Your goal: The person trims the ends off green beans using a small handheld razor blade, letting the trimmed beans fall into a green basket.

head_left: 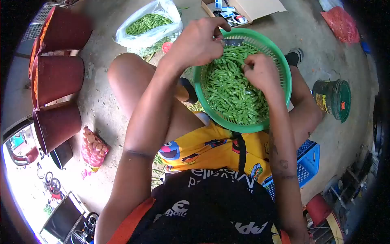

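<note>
A round green plastic basket (287, 87) sits between my legs, filled with small green chili peppers (235, 91). My left hand (205, 42) is raised at the basket's far left rim, its fingers curled and thumb near the index finger; I cannot make out what is in it. Over the peppers on the right side, my right hand (262, 73) is closed, its fingertips pinched close to the pile. Whatever those fingertips hold is hidden. A dark flat object (233, 42) lies inside the far rim, partly behind my left hand.
A white plastic bag (175, 28) of green peppers stands beyond my left knee. Dark red buckets (61, 81) line the left, near a net bag (94, 148). An open cardboard box (260, 9) lies ahead; a green bucket (333, 97) and blue crate (310, 162) are right.
</note>
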Demonstrator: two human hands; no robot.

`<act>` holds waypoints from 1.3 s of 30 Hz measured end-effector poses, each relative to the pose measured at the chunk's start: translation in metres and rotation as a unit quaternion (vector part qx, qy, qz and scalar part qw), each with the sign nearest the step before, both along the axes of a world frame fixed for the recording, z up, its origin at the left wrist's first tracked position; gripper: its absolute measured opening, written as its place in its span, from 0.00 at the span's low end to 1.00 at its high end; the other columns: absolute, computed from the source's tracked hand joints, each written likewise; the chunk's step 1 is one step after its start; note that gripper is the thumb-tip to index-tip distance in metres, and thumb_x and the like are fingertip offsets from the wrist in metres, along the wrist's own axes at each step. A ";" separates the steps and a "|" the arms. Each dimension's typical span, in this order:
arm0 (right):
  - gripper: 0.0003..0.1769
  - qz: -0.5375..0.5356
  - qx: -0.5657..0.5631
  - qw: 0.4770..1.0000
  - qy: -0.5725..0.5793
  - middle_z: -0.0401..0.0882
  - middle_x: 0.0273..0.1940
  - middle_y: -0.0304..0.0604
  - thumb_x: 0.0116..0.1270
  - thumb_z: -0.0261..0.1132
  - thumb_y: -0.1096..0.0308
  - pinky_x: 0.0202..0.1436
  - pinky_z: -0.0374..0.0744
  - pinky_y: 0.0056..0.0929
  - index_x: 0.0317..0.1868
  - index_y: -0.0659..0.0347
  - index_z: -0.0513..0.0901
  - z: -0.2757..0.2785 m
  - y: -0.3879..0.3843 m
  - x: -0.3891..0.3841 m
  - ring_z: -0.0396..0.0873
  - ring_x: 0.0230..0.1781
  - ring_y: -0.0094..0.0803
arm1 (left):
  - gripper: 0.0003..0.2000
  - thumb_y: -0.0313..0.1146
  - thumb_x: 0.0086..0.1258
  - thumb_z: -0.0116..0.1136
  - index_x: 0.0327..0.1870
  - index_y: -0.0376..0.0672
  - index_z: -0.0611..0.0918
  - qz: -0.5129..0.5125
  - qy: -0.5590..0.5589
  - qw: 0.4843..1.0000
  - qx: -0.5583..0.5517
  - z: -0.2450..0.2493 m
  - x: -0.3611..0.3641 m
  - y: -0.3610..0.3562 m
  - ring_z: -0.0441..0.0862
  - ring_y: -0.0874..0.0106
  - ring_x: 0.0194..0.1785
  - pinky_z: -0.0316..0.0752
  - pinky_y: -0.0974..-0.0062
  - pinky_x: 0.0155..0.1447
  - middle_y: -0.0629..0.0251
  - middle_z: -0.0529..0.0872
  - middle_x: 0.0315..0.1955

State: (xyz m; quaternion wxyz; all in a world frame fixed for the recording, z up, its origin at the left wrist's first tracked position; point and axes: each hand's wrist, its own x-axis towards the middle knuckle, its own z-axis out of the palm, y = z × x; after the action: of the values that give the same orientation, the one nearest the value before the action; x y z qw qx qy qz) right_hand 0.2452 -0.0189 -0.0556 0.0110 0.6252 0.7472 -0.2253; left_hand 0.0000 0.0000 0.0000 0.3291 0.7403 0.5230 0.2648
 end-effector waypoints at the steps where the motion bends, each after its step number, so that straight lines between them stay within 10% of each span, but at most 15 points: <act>1: 0.14 -0.020 0.061 0.997 0.043 0.92 0.42 0.59 0.66 0.77 0.62 0.53 0.86 0.49 0.48 0.60 0.95 0.005 -0.006 0.006 0.93 0.44 0.46 | 0.17 0.26 0.70 0.63 0.60 0.37 0.88 0.002 -0.010 1.000 -0.004 -0.001 0.001 0.000 0.87 0.69 0.39 0.83 0.67 0.48 0.58 0.92 0.37; 9: 0.12 -0.236 0.030 0.860 0.451 0.93 0.39 0.43 0.75 0.74 0.70 0.50 0.82 0.24 0.52 0.71 0.92 0.024 -0.077 0.067 0.86 0.40 0.24 | 0.18 0.22 0.71 0.61 0.62 0.33 0.85 -0.061 -0.136 0.985 -0.091 -0.012 0.019 -0.004 0.85 0.76 0.38 0.81 0.75 0.45 0.64 0.89 0.37; 17: 0.13 -0.335 -0.067 0.772 0.536 0.92 0.40 0.41 0.75 0.74 0.71 0.39 0.74 0.16 0.55 0.70 0.91 0.041 -0.127 0.060 0.81 0.36 0.16 | 0.13 0.18 0.72 0.65 0.56 0.29 0.86 -0.187 -0.205 0.931 -0.238 -0.014 0.069 -0.022 0.87 0.75 0.41 0.84 0.75 0.49 0.62 0.89 0.40; 39: 0.09 -0.329 -0.005 0.742 0.584 0.93 0.37 0.45 0.71 0.75 0.78 0.34 0.73 0.17 0.50 0.70 0.91 0.025 -0.150 0.057 0.80 0.30 0.18 | 0.15 0.16 0.65 0.64 0.52 0.34 0.88 -0.245 -0.169 0.916 -0.269 -0.017 0.081 -0.028 0.85 0.79 0.37 0.81 0.78 0.45 0.69 0.88 0.36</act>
State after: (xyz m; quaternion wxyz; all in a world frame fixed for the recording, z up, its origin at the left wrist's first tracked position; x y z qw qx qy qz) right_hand 0.3027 -0.1688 -0.0310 -0.4993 0.5779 0.3545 -0.5395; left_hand 0.0810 -0.0277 -0.0174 0.6534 0.6733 0.3136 0.1464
